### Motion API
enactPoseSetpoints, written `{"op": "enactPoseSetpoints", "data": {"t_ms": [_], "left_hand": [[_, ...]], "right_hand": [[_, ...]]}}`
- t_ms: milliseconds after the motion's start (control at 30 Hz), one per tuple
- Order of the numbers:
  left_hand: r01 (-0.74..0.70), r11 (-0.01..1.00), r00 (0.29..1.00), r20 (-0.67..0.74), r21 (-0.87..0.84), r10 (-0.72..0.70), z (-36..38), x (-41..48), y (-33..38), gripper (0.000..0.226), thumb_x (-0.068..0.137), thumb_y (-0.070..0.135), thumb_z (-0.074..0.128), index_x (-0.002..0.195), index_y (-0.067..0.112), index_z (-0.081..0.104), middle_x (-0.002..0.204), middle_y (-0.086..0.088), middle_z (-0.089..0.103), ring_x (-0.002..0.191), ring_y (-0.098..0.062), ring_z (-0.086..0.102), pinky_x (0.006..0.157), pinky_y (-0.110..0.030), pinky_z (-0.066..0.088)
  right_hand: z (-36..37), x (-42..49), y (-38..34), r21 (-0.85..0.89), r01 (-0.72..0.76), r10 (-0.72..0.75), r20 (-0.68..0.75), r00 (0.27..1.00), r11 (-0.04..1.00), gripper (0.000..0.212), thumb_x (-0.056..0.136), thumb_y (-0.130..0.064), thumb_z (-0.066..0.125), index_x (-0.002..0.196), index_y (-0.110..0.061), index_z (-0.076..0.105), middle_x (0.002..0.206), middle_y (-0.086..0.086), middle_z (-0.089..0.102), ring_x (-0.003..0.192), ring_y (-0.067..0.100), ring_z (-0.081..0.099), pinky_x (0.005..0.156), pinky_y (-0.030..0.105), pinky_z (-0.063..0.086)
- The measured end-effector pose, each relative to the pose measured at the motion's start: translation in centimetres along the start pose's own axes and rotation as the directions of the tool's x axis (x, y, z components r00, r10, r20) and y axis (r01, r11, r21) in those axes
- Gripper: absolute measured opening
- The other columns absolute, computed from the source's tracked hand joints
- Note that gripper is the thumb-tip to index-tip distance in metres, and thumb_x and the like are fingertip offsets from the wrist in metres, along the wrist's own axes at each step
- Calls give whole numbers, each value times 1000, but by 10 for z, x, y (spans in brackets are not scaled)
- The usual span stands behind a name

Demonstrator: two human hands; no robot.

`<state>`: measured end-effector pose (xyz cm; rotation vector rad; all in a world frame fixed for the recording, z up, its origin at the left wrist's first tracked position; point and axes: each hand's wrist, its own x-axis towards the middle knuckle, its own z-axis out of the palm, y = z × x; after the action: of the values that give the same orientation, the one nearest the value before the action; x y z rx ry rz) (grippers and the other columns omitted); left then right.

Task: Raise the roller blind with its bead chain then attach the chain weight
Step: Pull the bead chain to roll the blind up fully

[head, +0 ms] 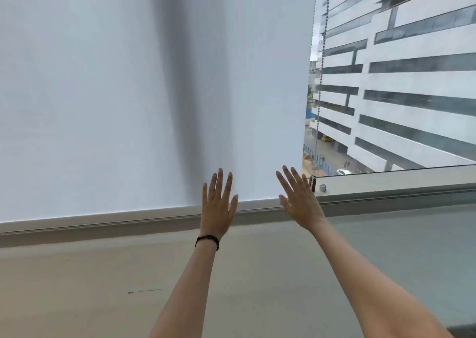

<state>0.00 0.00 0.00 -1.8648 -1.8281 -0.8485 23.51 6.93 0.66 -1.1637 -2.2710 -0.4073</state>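
A white roller blind hangs fully down, its bottom bar just above the sill. A bead chain drops along the blind's right edge, in front of the window glass. Its lower loop ends near the sill, right of my right hand. My left hand is raised with straight, spread fingers in front of the blind's lower edge. My right hand is also flat and spread, its fingertips close to the chain's bottom. Neither hand holds anything. I cannot tell whether a weight hangs on the chain.
A wide beige sill runs below the blind. A small pale cylinder stands on the window frame just right of the chain. Uncovered glass at the right shows an office building and a street outside.
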Motion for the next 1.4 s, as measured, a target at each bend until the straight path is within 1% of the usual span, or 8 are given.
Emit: {"op": "enactPoseSetpoints", "data": {"t_ms": [400, 533, 700, 800, 900, 1067, 1300, 1400], "left_hand": [[-23, 998, 990, 140, -62, 32, 38, -63, -4, 57, 97, 41, 20, 149, 19, 16, 158, -9, 14, 146, -24, 13, 119, -41, 9], [-48, 994, 975, 212, -94, 67, 53, -86, -1, 57, 98, 44, 14, 149, 19, 15, 158, -7, 15, 146, -24, 16, 121, -41, 8], [1, 981, 927, 367, -196, 72, 70, -105, 6, 55, 98, 30, 42, 148, 20, 21, 158, -8, 18, 125, -26, 47, 103, -35, 38], [18, 958, 914, 393, -285, 100, 79, -106, 13, 57, 95, 22, 46, 147, 20, 22, 158, -8, 15, 123, -24, 47, 99, -34, 40], [202, 845, 861, 501, -495, 88, 81, -98, 22, 47, 97, 19, 46, 143, 21, 33, 152, -6, 32, 130, -21, 43, 102, -31, 38], [448, 608, 744, 650, -655, 153, 82, -86, 40, 25, 99, 17, 45, 122, 18, 55, 123, -9, 63, 102, -16, 64, 87, -19, 46], [482, 458, 803, 586, -747, 110, 86, -55, 73, 25, 100, 14, 42, 119, 15, 59, 110, -6, 68, 96, -14, 67, 86, -20, 49], [446, 413, 849, 521, -794, 85, 88, -35, 92, 25, 100, 14, 43, 116, 16, 61, 108, -4, 69, 93, -13, 68, 82, -17, 49]], "right_hand": [[46, -69, -29, 69, -129, 116, 162, 980, 989, 66, 97, -27, 39, 143, -24, -9, 155, -1, -10, 145, 20, -10, 117, 37, -12], [54, -95, -35, 131, -196, 170, 188, 967, 972, 64, 98, -27, 39, 146, -23, -4, 156, -1, -7, 143, 16, -12, 118, 38, -3], [61, -122, -36, 180, -295, 253, 224, 941, 938, 57, 99, -25, 37, 148, -18, 8, 159, 3, 5, 146, 18, 1, 119, 36, 6], [63, -133, -36, 240, -367, 334, 167, 927, 899, 58, 96, -14, 41, 147, -17, 14, 158, 4, 11, 146, 20, 7, 117, 37, 15], [60, -139, -36, 309, -401, 402, 66, 914, 862, 65, 90, -3, 44, 147, -15, 15, 157, 6, 13, 146, 20, 9, 116, 36, 16], [50, -131, -24, 484, -456, 562, -92, 822, 747, 66, 89, 3, 45, 145, -17, 19, 156, 8, 19, 142, 12, 11, 114, 30, 18], [24, -95, 17, 682, -426, 650, -95, 754, 594, 46, 90, 3, 43, 132, -15, 42, 134, 4, 49, 124, 17, 47, 106, 34, 40], [8, -79, 33, 761, -399, 675, -68, 735, 511, 40, 91, 3, 42, 124, -16, 52, 123, 4, 57, 112, 12, 55, 96, 21, 46]]}}
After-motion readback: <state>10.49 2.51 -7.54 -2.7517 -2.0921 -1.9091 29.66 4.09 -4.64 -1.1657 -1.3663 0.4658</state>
